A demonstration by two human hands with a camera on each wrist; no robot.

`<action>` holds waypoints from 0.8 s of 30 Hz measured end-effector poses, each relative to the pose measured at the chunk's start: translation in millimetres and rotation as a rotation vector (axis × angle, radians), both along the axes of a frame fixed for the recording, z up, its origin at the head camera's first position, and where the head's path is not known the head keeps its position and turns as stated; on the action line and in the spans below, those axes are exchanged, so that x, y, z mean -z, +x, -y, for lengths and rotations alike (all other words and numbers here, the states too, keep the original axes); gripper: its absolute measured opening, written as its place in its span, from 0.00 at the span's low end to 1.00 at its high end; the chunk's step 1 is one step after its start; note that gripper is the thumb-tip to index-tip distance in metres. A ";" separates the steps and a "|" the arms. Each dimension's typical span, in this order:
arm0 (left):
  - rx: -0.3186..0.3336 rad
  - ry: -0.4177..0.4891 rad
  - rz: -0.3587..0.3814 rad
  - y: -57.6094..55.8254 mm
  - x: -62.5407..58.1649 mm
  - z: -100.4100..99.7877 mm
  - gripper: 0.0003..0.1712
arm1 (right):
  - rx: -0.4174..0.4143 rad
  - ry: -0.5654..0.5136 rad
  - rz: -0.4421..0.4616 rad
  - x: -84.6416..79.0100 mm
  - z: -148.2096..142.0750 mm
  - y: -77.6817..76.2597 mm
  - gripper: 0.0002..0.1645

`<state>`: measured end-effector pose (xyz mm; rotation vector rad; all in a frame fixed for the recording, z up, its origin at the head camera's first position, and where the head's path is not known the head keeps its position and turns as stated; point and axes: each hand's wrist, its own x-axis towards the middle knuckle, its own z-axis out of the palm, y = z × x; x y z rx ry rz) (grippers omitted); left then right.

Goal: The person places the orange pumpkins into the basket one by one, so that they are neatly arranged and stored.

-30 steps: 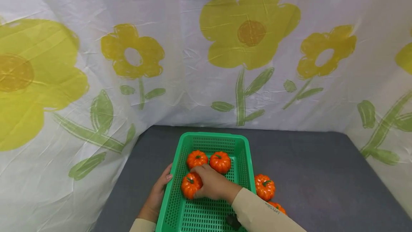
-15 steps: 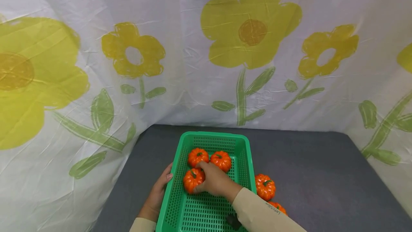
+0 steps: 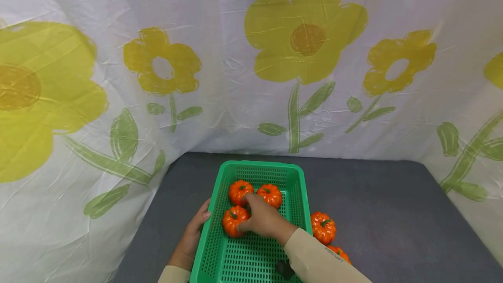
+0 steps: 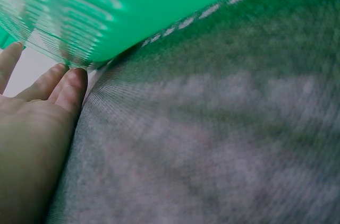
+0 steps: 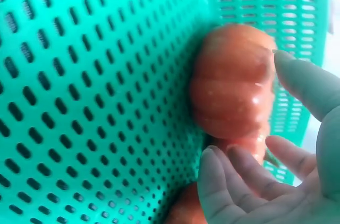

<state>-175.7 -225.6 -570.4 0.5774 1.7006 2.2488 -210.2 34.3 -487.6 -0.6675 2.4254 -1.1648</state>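
Observation:
Inside the green plastic basket [image 3: 251, 270] sit three small orange pumpkins. My right hand [image 3: 265, 219] is at the nearest one, the front-left pumpkin [image 3: 235, 222], with its thumb tip at the pumpkin's right side. In the right wrist view the fingers [image 5: 247, 176] are spread and loosely bent, and a pumpkin [image 5: 234, 83] shows between them and the thumb. Behind stand the back-left pumpkin [image 3: 240, 192] and the back-right pumpkin [image 3: 271, 195]. Outside the basket, my left hand [image 3: 193, 232] lies along the left wall; in the left wrist view its extended fingertips [image 4: 71, 86] touch the slotted side.
Two more pumpkins, one farther [image 3: 323, 228] and one nearer [image 3: 339, 253], lie on the dark grey table [image 3: 377, 204] right of the basket. The right sleeve [image 3: 314, 259] partly covers the nearer. A flower-printed white curtain [image 3: 232, 77] borders the table.
The front-left pumpkin has moved a little away from me, toward the back-left one. My right fingers have since loosened from it and spread. My left hand stays put.

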 end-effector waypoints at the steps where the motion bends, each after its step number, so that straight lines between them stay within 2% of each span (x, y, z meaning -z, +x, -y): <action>1: -0.002 -0.007 -0.003 -0.2 -0.2 0.2 0.42 | 0.002 -0.015 0.005 -0.5 -0.7 -0.4 0.41; 3: 0.004 -0.008 0.006 -0.3 -0.1 0.8 0.43 | 0.004 -0.047 0.014 -1.4 -1.8 -1.9 0.40; 10: -0.004 -0.017 -0.037 -1.5 0.7 -0.4 0.42 | 0.038 -0.145 0.063 -4.8 -3.7 -5.0 0.46; 17: -0.042 0.006 -0.032 0.5 1.8 -2.2 0.41 | 0.063 -0.309 0.174 -9.4 -5.3 -8.4 0.42; 20: -0.068 0.023 -0.019 2.9 1.6 -4.3 0.40 | 0.060 -0.346 0.208 -11.2 -6.3 -8.7 0.42; 24: -0.072 0.031 -0.010 4.3 1.1 -5.0 0.40 | 0.051 -0.373 0.219 -14.0 -7.6 -7.5 0.41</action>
